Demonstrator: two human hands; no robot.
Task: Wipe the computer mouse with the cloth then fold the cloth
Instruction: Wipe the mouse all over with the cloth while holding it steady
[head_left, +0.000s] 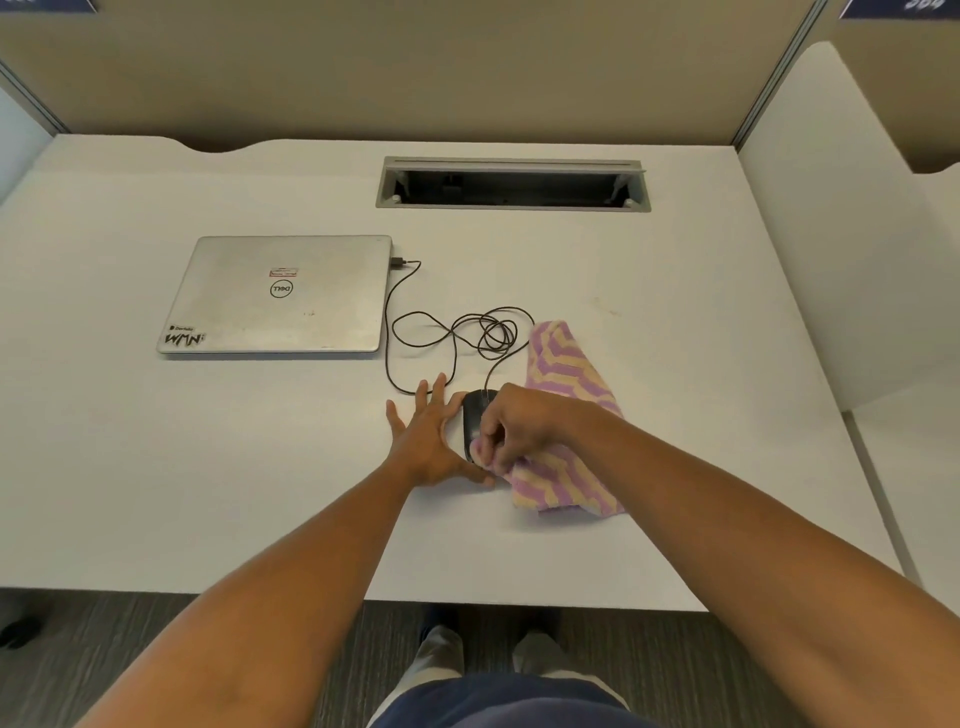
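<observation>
On worktop (571, 545): 1 mouse (474, 415), 1 cloth (566, 415), 1 laptop (280, 296). Mouse sits btwn both hands, black, glossy, wired. Left hand (431, 436) splayed flat, released, fingers (439, 387) touching mouse's left side. Right hand (511, 426) clenched on cloth corner, pressing it on mouse's near end. Cloth pink/cream zigzag, rumpled, trailing right of fingers.

Mouse (474, 422) btwn cloth (563, 374) at right & laptop (280, 293) far-left.

The right hand (511, 423) presses the cloth (566, 415) onto the mouse (474, 415), while the left hand (428, 441) lies flat, touching its left side.
</observation>
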